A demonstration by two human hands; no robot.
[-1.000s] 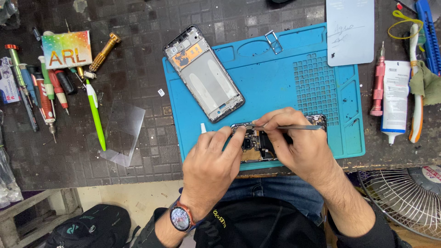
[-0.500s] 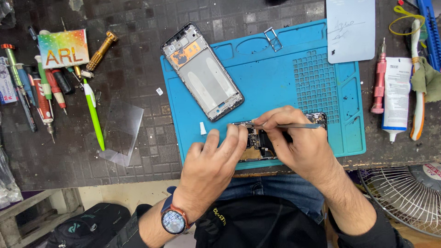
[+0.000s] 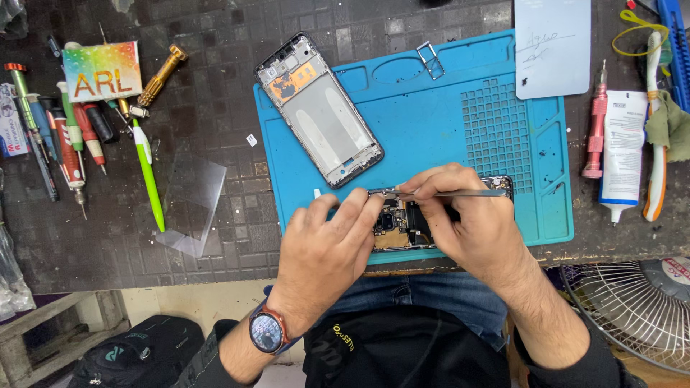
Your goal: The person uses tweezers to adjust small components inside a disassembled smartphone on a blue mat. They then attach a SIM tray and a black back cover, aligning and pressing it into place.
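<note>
An opened phone body [image 3: 399,226] with bare circuit board lies on the near edge of a blue work mat [image 3: 431,108]. My left hand [image 3: 327,251] rests on the phone's left end and steadies it, fingers spread over the board. My right hand [image 3: 467,223] pinches slim metal tweezers [image 3: 467,192], whose tips point left over the phone's top edge. Much of the phone is hidden under both hands. A separate phone frame [image 3: 318,109] lies tilted on the mat's far left part.
Screwdrivers and pens [image 3: 68,136], a green pen [image 3: 147,172] and a clear film sheet [image 3: 192,201] lie left of the mat. A white back cover [image 3: 552,47], a pink driver [image 3: 595,133], a glue tube [image 3: 622,154] and a toothbrush [image 3: 655,129] sit right. A fan [image 3: 632,309] stands below the bench.
My left wrist has turned so the watch face shows more. The fingers of both hands shifted slightly on the phone; the tweezers stay over its top edge.
</note>
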